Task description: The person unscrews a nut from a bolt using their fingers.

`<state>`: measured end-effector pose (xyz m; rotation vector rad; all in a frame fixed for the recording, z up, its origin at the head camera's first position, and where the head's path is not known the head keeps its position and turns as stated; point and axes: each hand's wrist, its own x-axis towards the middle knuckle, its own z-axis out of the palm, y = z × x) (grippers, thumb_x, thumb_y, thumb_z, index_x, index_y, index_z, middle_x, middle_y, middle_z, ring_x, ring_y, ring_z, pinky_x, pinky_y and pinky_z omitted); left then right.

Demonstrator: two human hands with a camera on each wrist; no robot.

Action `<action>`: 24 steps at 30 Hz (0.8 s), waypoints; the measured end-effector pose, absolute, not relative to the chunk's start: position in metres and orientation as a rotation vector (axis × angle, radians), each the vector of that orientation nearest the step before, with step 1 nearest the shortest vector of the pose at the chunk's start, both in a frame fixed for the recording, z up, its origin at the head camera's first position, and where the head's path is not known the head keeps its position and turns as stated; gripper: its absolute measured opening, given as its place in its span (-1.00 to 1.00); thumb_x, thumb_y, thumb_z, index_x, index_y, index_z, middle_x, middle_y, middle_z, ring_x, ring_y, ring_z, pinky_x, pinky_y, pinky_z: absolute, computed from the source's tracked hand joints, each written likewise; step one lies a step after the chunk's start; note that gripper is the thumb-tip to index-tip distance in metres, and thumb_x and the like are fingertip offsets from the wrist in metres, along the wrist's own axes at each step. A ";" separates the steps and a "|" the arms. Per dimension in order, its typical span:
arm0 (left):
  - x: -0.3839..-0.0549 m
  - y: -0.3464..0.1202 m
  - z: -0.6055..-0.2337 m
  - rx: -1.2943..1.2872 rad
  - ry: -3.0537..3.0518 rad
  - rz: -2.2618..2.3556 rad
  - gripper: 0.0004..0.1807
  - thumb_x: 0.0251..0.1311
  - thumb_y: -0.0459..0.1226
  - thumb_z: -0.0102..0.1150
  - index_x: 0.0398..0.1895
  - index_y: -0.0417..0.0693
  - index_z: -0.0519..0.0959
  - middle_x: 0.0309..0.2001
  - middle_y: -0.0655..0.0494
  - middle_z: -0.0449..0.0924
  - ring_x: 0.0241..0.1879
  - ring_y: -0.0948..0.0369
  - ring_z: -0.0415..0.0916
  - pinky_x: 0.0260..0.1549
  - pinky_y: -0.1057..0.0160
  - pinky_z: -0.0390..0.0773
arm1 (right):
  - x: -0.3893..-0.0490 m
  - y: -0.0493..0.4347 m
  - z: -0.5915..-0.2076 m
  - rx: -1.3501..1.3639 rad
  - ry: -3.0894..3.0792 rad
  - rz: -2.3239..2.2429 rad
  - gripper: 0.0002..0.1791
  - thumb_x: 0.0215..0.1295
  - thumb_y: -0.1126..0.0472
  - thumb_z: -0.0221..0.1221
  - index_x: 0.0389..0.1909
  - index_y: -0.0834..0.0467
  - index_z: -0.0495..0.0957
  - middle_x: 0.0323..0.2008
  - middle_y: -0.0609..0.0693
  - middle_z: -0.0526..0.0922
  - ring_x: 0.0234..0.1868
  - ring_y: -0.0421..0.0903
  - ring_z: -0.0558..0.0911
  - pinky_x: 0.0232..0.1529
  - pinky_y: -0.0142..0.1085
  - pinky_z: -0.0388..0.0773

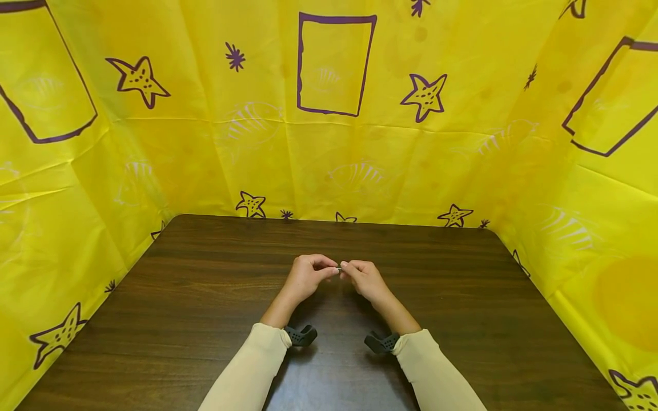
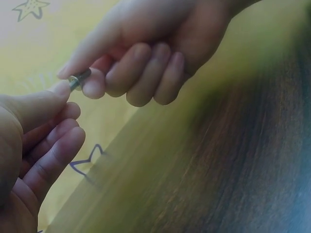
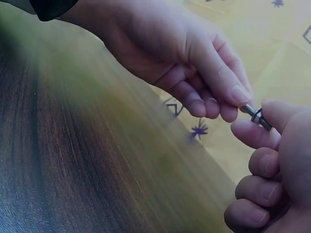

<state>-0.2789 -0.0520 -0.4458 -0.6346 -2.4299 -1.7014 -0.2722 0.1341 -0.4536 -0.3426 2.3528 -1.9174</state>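
Observation:
A small metal bolt (image 3: 249, 110) is held in the air between the two hands, above the table's middle. Thumb and fingertips of the left hand (image 1: 305, 278) pinch one end of it. From the other side the right hand (image 1: 366, 279) pinches it between thumb and index finger, its remaining fingers curled toward the palm. Around the shaft sits a thin ring (image 3: 257, 115) like a washer, close by the right fingertips. Threads show on the bolt (image 2: 74, 83) in the left wrist view, right at the left thumb; the fingers hide both its ends.
A dark wood-grain table (image 1: 205, 285) with rounded back corners lies under both hands. Yellow cloth (image 1: 329, 148) printed with starfish and fish surrounds it at the back and sides. Dark bands (image 1: 300, 335) are worn on both wrists, beside the light sleeves (image 1: 252, 365).

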 end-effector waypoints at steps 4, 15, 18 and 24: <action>-0.279 -0.053 -0.446 -0.634 -2.423 -1.713 -0.93 0.12 -0.32 0.38 -0.34 -0.11 0.73 -0.40 0.10 0.69 -0.50 0.09 0.65 -0.46 0.15 0.62 | -0.267 0.133 -0.444 -0.374 2.349 -1.923 -0.62 0.44 0.17 0.12 -0.31 0.50 0.55 -0.77 -0.11 0.23 -0.77 -0.26 0.16 -0.71 -0.40 0.09; -0.281 -0.056 -0.445 -0.618 -2.428 -1.728 -0.93 0.14 -0.31 0.37 -0.32 -0.11 0.73 -0.39 0.09 0.69 -0.48 0.01 0.66 -0.44 0.09 0.64 | -0.260 0.135 -0.436 -0.518 2.220 -2.062 -0.78 0.32 0.38 0.19 -0.11 0.48 0.55 -0.75 -0.10 0.21 -0.80 -0.30 0.11 -0.72 -0.41 0.07; -0.281 -0.056 -0.445 -0.609 -2.431 -1.737 -0.93 0.14 -0.31 0.37 -0.33 -0.11 0.73 -0.39 0.10 0.69 -0.47 0.00 0.66 -0.44 0.10 0.64 | -0.267 0.137 -0.446 -0.517 2.206 -2.088 -0.74 0.28 0.43 0.22 -0.06 0.48 0.54 -0.74 -0.08 0.20 -0.79 -0.28 0.13 -0.72 -0.42 0.08; -0.281 -0.056 -0.445 -0.624 -2.403 -1.743 -0.93 0.14 -0.33 0.37 -0.32 -0.14 0.72 -0.39 0.07 0.69 -0.47 -0.02 0.66 -0.43 0.03 0.64 | -0.271 0.137 -0.453 -0.591 2.273 -2.121 -0.73 0.22 0.42 0.28 -0.08 0.43 0.58 -0.74 -0.08 0.21 -0.79 -0.25 0.14 -0.73 -0.41 0.06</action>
